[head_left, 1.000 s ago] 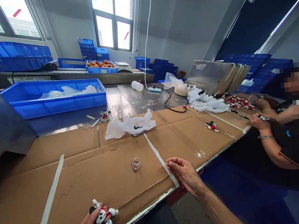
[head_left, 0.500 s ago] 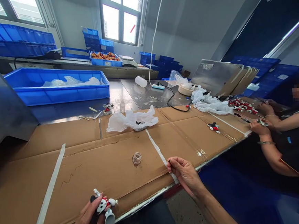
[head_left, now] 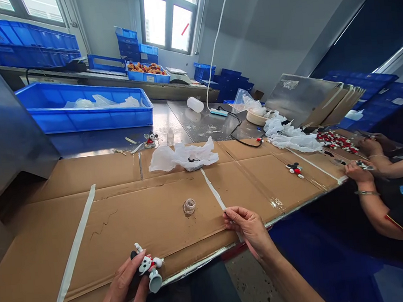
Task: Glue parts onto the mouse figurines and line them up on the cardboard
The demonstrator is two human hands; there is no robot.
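"Where do we find the Mickey Mouse figure (head_left: 147,265) in this head view?"

"Well toward us from the crumpled white plastic sheet (head_left: 183,156), held in the left hand (head_left: 119,294) above the cardboard (head_left: 89,234) covering the tabletop."

"How does that hand stand?"

"Narrow, its fingers closed around the figure, with the flared white base showing just beside them."

"And the right hand (head_left: 249,228)?"

"Also narrow, pinched together. It's toward us from the sheet, and its fingertips (head_left: 228,217) touch a white tape strip (head_left: 213,192). We can't tell whether they hold anything."

"What lies around the sheet?"

"A small clear jar (head_left: 189,206) sits toward us from it. Just beyond it stand a smaller Mickey Mouse figure (head_left: 151,139) and a small bottle (head_left: 170,137). To its right lies another figure (head_left: 295,170), and farther right is a heap of red and white parts (head_left: 336,141)."

"Is anyone else working?"

"Yes, a co-worker, well to the right of the sheet. We see one hand (head_left: 359,172) pinching a small piece (head_left: 365,166), and the other hand (head_left: 370,147) just beside the heap."
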